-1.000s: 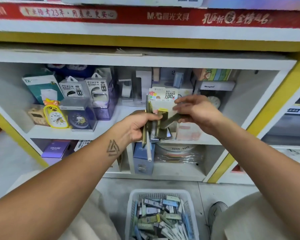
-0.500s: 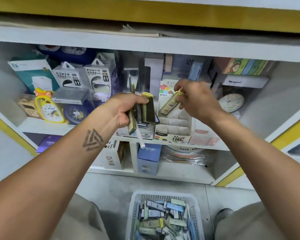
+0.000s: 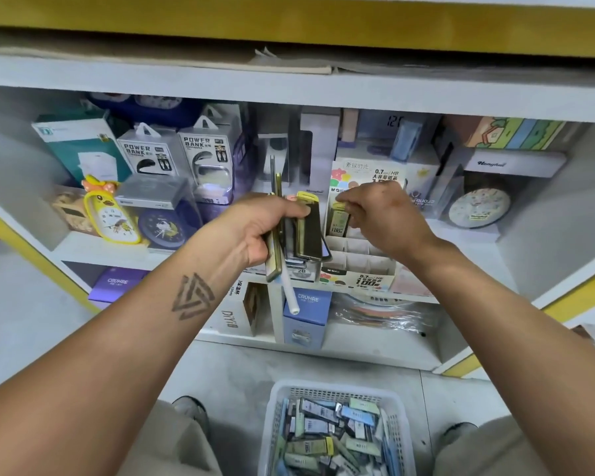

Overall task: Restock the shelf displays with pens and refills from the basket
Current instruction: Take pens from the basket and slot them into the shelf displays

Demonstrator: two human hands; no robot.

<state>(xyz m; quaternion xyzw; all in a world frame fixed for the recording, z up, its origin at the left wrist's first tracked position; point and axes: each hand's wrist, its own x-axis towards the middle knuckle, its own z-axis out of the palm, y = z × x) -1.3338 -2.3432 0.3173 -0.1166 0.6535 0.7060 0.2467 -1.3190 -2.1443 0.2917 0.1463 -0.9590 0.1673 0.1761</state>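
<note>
A yellow band (image 3: 289,18) is seen above the white shelf (image 3: 186,87). A black triangle tattoo (image 3: 193,297) is worn on the left forearm. Olive-gold cases with yellow tops (image 3: 308,231) and a white tube (image 3: 290,297) are held. The clock (image 3: 110,214) is coloured yellow, the boxes (image 3: 306,317) blue and purple. Green, blue and grey packs (image 3: 334,438) are kept in the white basket (image 3: 275,400).

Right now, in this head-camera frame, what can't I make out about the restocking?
- Display box: the right hand covers its back cells, so how full they are is hidden.
- Refill pack: partly behind the right hand's fingers; print too small to read.
- Stack of packs in the left hand: they overlap, so no count.
- Basket: its near side is cut off by the bottom edge.
</note>
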